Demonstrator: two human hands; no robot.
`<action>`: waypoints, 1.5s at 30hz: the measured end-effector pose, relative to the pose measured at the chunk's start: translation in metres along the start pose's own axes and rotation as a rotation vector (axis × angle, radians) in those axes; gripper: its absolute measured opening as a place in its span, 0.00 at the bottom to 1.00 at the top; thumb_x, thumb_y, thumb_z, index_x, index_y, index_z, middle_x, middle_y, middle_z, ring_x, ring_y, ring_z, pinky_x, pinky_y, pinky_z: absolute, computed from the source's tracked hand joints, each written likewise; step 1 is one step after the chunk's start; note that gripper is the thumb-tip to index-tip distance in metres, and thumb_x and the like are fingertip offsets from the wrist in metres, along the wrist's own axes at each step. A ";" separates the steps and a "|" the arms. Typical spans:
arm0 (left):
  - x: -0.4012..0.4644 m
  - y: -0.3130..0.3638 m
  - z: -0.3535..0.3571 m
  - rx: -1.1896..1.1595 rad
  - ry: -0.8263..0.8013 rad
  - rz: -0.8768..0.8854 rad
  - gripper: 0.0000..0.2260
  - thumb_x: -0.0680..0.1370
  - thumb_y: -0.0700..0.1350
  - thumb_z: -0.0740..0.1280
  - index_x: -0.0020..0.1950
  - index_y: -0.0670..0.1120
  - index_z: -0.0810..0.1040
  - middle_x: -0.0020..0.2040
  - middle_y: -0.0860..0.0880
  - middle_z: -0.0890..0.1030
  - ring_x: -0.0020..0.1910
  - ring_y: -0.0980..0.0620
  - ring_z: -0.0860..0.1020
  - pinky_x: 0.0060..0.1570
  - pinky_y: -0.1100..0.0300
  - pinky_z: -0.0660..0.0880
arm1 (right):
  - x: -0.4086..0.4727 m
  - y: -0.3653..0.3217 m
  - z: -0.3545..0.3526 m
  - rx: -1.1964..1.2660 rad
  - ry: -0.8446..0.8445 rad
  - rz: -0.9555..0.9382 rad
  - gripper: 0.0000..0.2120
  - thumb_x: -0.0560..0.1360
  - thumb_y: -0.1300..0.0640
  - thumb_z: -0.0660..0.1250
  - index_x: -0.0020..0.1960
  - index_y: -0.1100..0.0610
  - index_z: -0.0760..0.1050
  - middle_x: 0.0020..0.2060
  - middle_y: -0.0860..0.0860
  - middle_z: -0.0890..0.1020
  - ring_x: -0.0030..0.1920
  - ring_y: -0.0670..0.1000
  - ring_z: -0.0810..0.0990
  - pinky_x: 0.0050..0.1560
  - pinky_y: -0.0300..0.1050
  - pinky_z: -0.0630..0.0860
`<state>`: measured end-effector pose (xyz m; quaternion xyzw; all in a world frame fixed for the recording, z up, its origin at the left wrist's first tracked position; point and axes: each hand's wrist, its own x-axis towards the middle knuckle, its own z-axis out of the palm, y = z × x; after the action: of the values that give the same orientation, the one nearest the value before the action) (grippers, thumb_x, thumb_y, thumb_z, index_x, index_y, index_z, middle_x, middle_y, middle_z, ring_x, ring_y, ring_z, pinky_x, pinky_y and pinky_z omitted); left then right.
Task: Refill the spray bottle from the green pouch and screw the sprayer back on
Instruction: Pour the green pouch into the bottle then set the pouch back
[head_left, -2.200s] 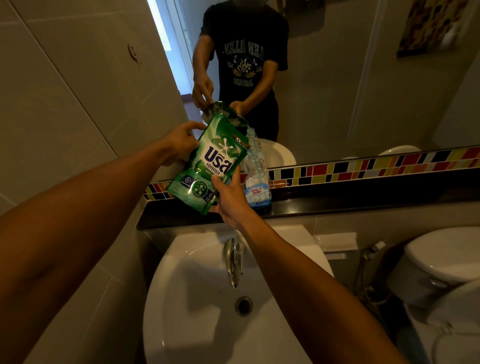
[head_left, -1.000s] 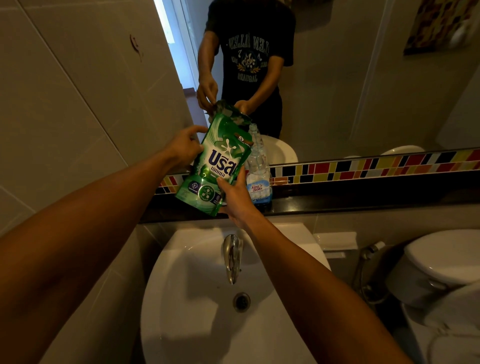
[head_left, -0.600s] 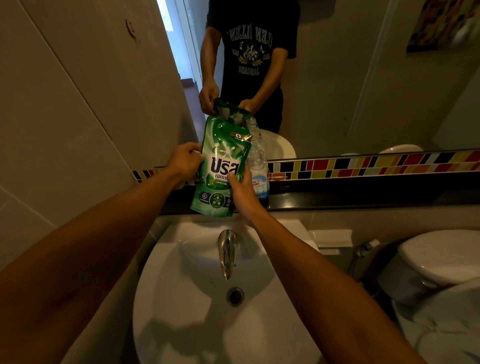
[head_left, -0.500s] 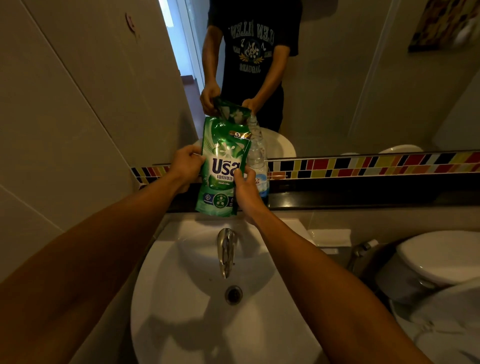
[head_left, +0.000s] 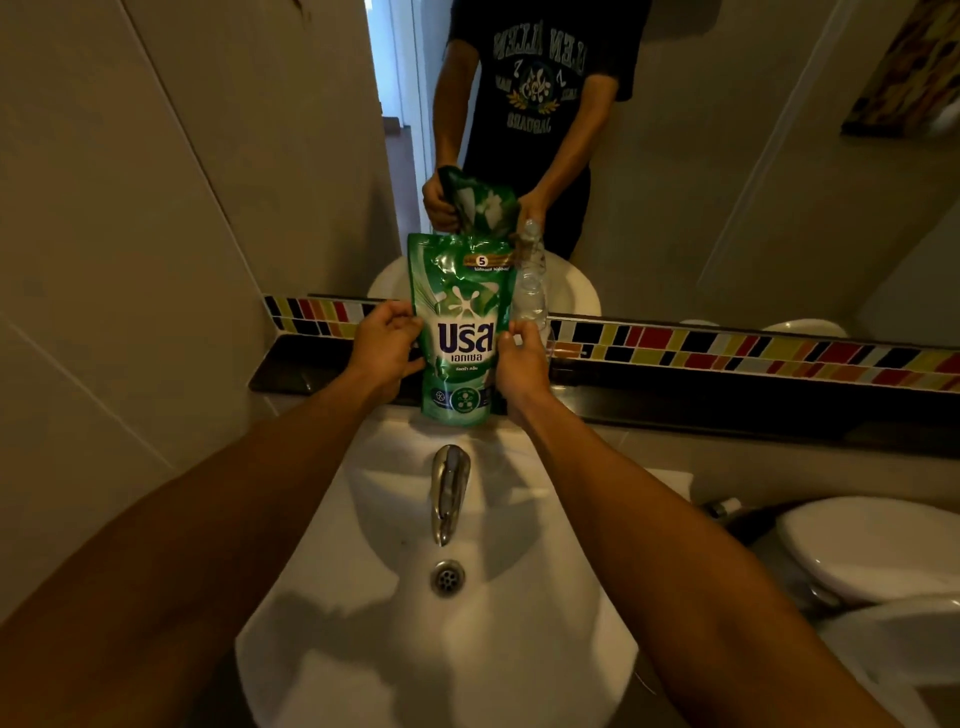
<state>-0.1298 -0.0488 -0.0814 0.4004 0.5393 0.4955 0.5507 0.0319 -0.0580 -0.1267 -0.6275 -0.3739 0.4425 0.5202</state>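
Both hands, left (head_left: 383, 347) and right (head_left: 521, 364), clamp the upright pouch (head_left: 460, 332) between them, the bottle (head_left: 531, 280) just behind the right hand.

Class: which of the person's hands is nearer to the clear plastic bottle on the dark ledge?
Right. The right hand grips the green pouch's right edge, directly beside the clear plastic bottle; the left hand grips the pouch's far edge, away from it.

Green pouch (head_left: 460, 332) with white lettering; white sink (head_left: 519, 649); multicoloured tile strip (head_left: 727, 348).
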 end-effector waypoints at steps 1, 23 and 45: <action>0.001 -0.002 -0.003 -0.002 0.001 -0.004 0.09 0.82 0.38 0.62 0.61 0.44 0.75 0.60 0.43 0.81 0.60 0.44 0.80 0.58 0.39 0.78 | -0.001 -0.002 0.001 0.003 -0.003 -0.004 0.08 0.86 0.54 0.56 0.49 0.47 0.70 0.52 0.59 0.84 0.55 0.60 0.84 0.56 0.65 0.83; 0.038 0.022 -0.146 -0.025 0.216 0.124 0.04 0.82 0.39 0.62 0.53 0.45 0.75 0.57 0.43 0.82 0.59 0.41 0.80 0.46 0.45 0.83 | 0.012 -0.019 0.161 0.074 -0.207 -0.073 0.06 0.86 0.59 0.56 0.52 0.54 0.71 0.54 0.59 0.82 0.55 0.57 0.83 0.53 0.58 0.84; 0.097 -0.010 -0.207 -0.132 0.390 0.081 0.10 0.80 0.31 0.61 0.49 0.47 0.74 0.51 0.47 0.80 0.59 0.41 0.80 0.52 0.45 0.82 | 0.041 0.010 0.251 0.042 -0.260 -0.082 0.08 0.87 0.60 0.56 0.60 0.57 0.72 0.56 0.57 0.82 0.55 0.53 0.83 0.60 0.58 0.83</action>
<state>-0.3406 0.0244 -0.1308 0.2814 0.5855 0.6196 0.4407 -0.1915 0.0589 -0.1601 -0.5381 -0.4541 0.5062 0.4980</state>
